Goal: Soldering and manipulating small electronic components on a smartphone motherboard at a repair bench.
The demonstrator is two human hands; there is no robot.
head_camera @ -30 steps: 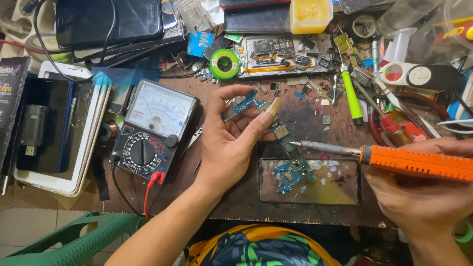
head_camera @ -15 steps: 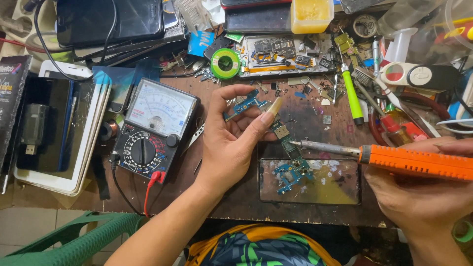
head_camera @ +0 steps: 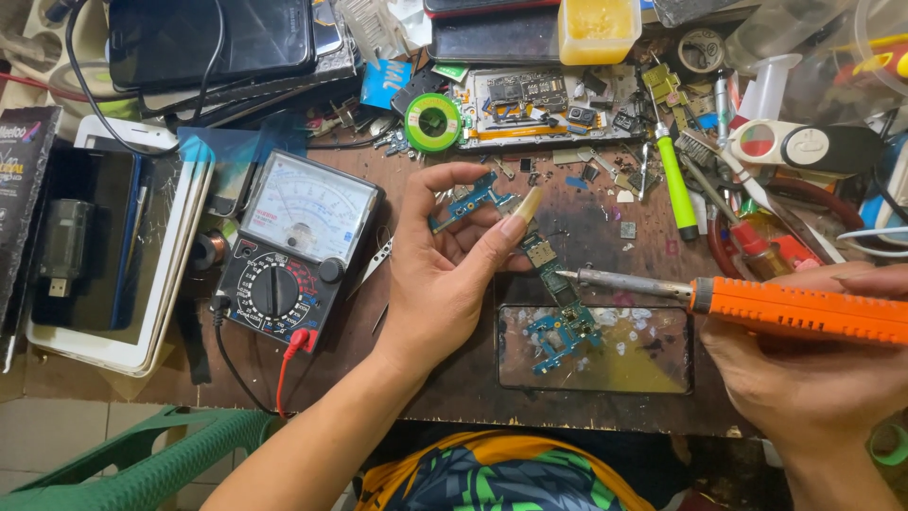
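Note:
My left hand (head_camera: 454, 260) holds a small blue circuit board (head_camera: 468, 202) between its fingertips and thumb, palm turned up over the worn brown bench. My right hand (head_camera: 804, 369) grips an orange-handled soldering iron (head_camera: 794, 308); its metal tip (head_camera: 567, 275) rests on a narrow green circuit strip (head_camera: 553, 274) lying on the bench. Below the tip, another blue board piece (head_camera: 558, 333) lies on a dark glass panel (head_camera: 596, 348).
An analog multimeter (head_camera: 293, 251) with red and black leads sits left of my hand. A green solder-wire spool (head_camera: 432, 122), a stripped phone board (head_camera: 539, 99), a green-handled tool (head_camera: 676, 185), phones and tablets (head_camera: 104, 265) at left, a yellow container (head_camera: 599, 28) and scattered parts crowd the bench.

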